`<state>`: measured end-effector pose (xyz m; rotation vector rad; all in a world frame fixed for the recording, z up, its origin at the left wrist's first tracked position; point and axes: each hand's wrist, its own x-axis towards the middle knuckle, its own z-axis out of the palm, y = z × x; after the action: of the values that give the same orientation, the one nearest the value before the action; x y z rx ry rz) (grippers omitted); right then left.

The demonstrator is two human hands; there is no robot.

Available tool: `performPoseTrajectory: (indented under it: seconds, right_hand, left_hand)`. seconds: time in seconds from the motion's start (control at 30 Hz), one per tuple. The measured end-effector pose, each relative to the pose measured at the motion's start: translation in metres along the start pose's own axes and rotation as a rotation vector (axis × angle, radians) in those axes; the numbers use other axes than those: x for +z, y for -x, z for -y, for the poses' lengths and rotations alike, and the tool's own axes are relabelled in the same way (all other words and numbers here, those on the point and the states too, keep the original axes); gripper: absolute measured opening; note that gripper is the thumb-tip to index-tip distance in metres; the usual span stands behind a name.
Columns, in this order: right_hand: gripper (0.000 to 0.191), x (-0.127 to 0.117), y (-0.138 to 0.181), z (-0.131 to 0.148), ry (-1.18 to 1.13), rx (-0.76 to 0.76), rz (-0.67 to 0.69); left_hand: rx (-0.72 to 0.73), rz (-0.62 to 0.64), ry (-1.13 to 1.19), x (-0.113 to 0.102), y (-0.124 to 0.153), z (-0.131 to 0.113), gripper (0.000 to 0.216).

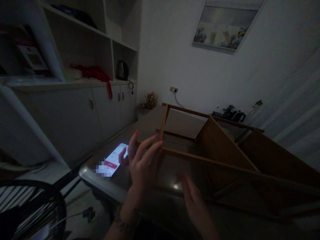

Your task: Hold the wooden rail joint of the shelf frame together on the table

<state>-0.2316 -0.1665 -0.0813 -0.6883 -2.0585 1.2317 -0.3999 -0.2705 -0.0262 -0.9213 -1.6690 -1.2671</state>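
Note:
A wooden shelf frame lies tipped on its side across a dark glass table. My left hand is raised with its fingers spread, the tips touching the near corner of the frame's slat. Just left of that hand a lit phone lies on the table. My right hand hovers low over the table in front of the frame, fingers stretched out, holding nothing.
White cabinets with open shelves stand at the left, bearing a kettle and a red cloth. A black fan grille is at bottom left. A wall socket, a picture and dark items lie behind.

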Motion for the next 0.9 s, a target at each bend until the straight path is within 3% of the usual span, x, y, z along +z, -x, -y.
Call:
performPoseTrajectory:
  seconds: [0.07, 0.17, 0.23, 0.3, 0.37, 0.43, 0.63, 0.9]
  right_hand:
    - [0.041, -0.001, 0.008, 0.02, 0.05, -0.134, 0.182]
    - [0.036, -0.004, 0.013, 0.052, 0.125, -0.345, 0.261]
    - [0.033, -0.004, 0.011, 0.07, 0.261, -0.553, 0.143]
    - [0.032, -0.003, 0.008, 0.086, 0.439, -0.713, -0.063]
    - [0.027, 0.001, 0.004, 0.097, 0.503, -0.793, -0.276]
    - [0.022, 0.007, 0.0, 0.105, 0.448, -0.849, -0.396]
    - [0.026, 0.029, -0.017, 0.11, 0.263, -1.076, -0.26]
    - [0.022, 0.039, -0.024, 0.113, 0.352, -1.106, -0.388]
  left_hand:
    - [-0.001, -0.005, -0.015, 0.001, 0.001, 0.0, 0.021]
    - [0.003, -0.016, 0.0, 0.001, 0.0, 0.0, 0.02]
    - [0.003, -0.011, 0.025, 0.001, -0.001, 0.0, 0.021]
    - [0.002, -0.011, 0.023, 0.0, -0.002, -0.001, 0.021]
    - [0.009, -0.022, 0.0, 0.0, -0.003, -0.002, 0.02]
    - [0.02, -0.035, -0.018, 0.0, -0.003, -0.002, 0.02]
    - [0.004, -0.014, -0.034, 0.0, -0.001, -0.001, 0.019]
    - [-0.013, -0.043, 0.014, 0.0, -0.001, -0.003, 0.02]
